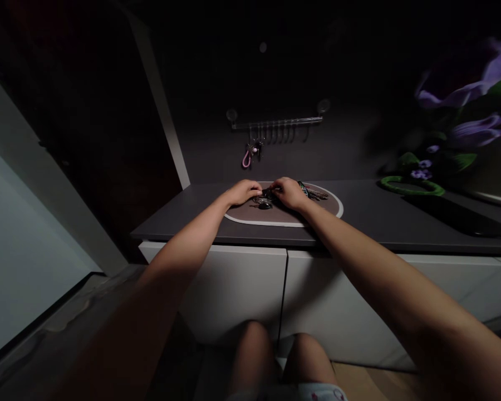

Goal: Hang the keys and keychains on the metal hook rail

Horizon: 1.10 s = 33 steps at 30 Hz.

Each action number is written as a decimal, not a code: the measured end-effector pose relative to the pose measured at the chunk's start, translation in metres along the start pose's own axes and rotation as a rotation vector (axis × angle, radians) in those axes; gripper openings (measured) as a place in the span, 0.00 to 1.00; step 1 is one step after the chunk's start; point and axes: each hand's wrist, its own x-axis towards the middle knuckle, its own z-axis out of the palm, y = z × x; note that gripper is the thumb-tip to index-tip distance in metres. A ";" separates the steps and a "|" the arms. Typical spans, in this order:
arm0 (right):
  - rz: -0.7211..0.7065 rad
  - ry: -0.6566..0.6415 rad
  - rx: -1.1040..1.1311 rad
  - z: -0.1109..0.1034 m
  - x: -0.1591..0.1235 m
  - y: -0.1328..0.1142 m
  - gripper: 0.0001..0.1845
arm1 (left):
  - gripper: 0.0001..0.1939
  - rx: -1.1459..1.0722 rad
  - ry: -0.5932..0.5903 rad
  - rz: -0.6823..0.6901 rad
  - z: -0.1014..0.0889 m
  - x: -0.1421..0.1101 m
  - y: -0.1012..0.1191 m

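A bunch of keys point(264, 205) with a metal ring and a dark fob rests on the oval mat point(267, 223). From the left, my left hand point(244, 193) pinches at the upper edge of the bunch, thumb and fingers close together. My right hand point(290, 194) is curled over the bunch's right side, its fingertips on a dark part of it. Exactly which pieces each hand grips is too small and dark to make out. Just right of my right hand lie several beaded strands point(316, 195), partly hidden behind it.
Above the mat, a clear hook rail point(278, 123) on the dark wall carries keys with a pink loop strap point(246, 158). Purple flowers point(480, 131), a green ring point(413, 186) and a flat black object point(463, 216) occupy the right of the grey counter point(367, 223). White cabinet doors point(242, 284) stand below.
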 end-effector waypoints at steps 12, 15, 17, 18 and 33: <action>0.009 0.003 0.011 -0.003 -0.001 -0.002 0.11 | 0.10 -0.145 0.228 -0.064 -0.005 -0.001 0.003; 0.009 0.001 0.017 -0.003 -0.002 -0.002 0.11 | 0.11 -0.216 0.270 -0.059 -0.005 0.001 0.000; 0.006 0.005 0.032 -0.003 -0.002 -0.002 0.10 | 0.12 -0.266 0.296 -0.060 -0.004 0.002 -0.002; 0.003 0.009 0.043 -0.003 -0.002 -0.003 0.10 | 0.12 -0.293 0.309 -0.063 -0.004 0.003 -0.003; -0.055 0.278 0.281 -0.003 -0.002 -0.012 0.12 | 0.13 -0.702 0.308 -0.180 -0.001 0.004 0.006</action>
